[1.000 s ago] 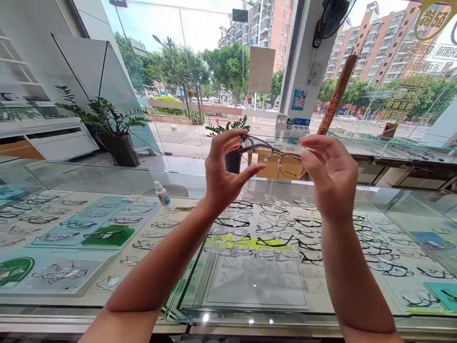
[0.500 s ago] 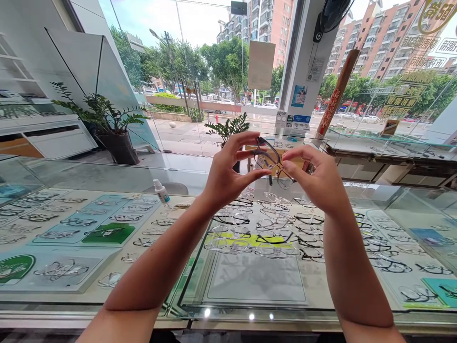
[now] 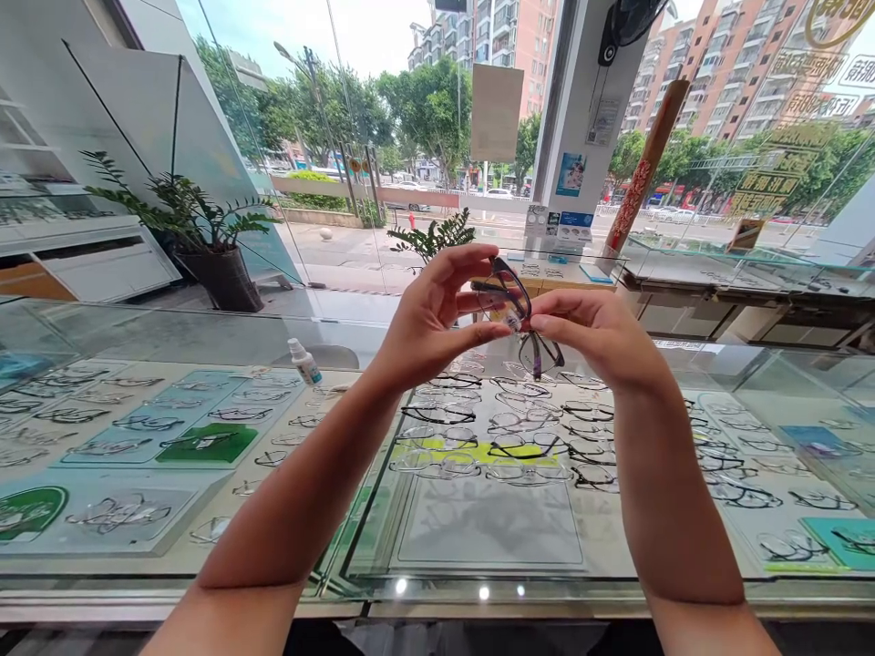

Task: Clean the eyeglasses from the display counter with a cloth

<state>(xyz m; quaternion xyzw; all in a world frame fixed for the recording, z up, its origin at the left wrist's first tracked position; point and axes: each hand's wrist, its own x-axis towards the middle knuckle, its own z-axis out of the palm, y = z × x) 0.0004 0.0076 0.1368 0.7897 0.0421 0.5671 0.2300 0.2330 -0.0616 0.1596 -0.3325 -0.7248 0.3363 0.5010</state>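
Note:
A pair of dark-framed eyeglasses is held up above the glass counter, tilted, with one lens higher than the other. My left hand grips the upper lens side, fingertips on its top edge and thumb along its lower rim. At the middle of the frame, near the bridge, my right hand pinches with thumb and forefinger. The lower lens and a dark temple hang beneath the right fingertips. A small pale and yellow mark shows on the upper lens.
Below, a glass display counter holds rows of eyeglasses. A white spray bottle stands on it at left. Beyond are potted plants, a second counter, a leaning wooden pole and large windows onto a street.
The eyeglasses have turned between my hands, so the lower lens and temple now hang further down. My right hand has moved slightly left and closer to my left hand.

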